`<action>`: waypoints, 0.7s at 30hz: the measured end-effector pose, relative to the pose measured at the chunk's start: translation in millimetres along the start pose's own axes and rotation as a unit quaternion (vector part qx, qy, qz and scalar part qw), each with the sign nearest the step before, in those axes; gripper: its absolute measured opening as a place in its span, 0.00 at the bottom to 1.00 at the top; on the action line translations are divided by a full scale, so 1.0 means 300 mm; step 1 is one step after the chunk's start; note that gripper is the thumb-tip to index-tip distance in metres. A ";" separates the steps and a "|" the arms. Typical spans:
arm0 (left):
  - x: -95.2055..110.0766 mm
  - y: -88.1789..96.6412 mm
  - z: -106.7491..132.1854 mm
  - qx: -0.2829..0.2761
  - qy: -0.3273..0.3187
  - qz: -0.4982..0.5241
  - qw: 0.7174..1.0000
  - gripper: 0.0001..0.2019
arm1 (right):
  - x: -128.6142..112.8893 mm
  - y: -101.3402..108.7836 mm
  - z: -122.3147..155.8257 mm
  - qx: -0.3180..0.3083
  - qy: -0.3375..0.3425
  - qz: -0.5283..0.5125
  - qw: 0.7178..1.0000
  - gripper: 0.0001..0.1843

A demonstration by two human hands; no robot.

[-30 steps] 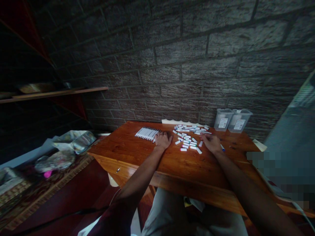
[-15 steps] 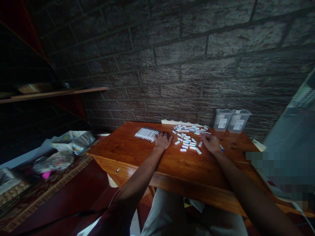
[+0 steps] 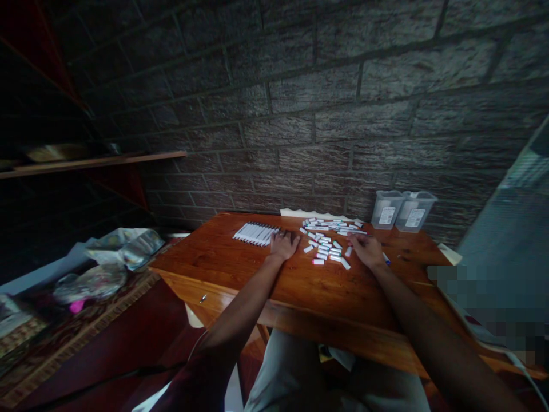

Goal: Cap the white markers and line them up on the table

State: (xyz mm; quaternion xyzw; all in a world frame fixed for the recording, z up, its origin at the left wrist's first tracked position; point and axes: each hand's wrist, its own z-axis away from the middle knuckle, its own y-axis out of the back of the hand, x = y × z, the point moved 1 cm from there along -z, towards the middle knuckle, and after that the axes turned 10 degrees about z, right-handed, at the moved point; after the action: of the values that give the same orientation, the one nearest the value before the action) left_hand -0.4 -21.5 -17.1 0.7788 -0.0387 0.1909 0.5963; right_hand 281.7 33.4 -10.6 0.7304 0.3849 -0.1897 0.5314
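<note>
My left hand [image 3: 283, 245] rests palm down on the wooden table [image 3: 240, 269], fingers spread, its fingertips beside a neat row of white markers [image 3: 256, 233]. My right hand [image 3: 365, 249] lies flat on the table too, fingers apart, at the right edge of a loose pile of white caps and markers [image 3: 328, 243]. A blue pen tip [image 3: 387, 261] shows just right of that hand. Neither hand holds anything.
Two clear plastic containers [image 3: 403, 210] with labels stand at the table's back right against the brick wall. A wooden shelf [image 3: 94, 162] juts out at the left. Foil bags [image 3: 124, 245] lie on a patterned cloth left of the table.
</note>
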 end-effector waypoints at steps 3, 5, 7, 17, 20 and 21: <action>0.009 0.004 0.007 0.001 0.015 0.004 1.000 0.33 | 0.003 -0.002 -0.002 0.001 -0.001 -0.003 1.000 0.26; 0.015 0.007 0.011 -0.001 0.030 0.004 1.000 0.34 | 0.008 -0.006 -0.004 -0.004 -0.007 -0.008 1.000 0.25; 0.017 0.009 0.014 0.001 0.040 0.004 0.999 0.34 | 0.015 -0.009 -0.008 -0.011 -0.014 -0.016 1.000 0.25; 0.013 0.018 0.009 0.018 0.033 0.001 0.999 0.32 | 0.026 -0.011 -0.011 0.010 -0.002 0.033 0.999 0.24; 0.015 0.025 0.011 0.026 0.032 -0.002 0.999 0.32 | 0.055 -0.010 -0.030 0.057 0.016 0.085 0.995 0.20; 0.014 0.027 0.011 0.030 0.031 -0.003 0.999 0.31 | 0.067 -0.010 -0.038 0.077 0.026 0.098 0.992 0.20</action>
State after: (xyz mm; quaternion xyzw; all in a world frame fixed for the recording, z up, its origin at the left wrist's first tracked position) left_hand 2.1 -26.4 -9.0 0.7904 -0.0120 0.2141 0.5738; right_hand 290.7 51.7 -22.1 0.8079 0.3092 -0.1464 0.4799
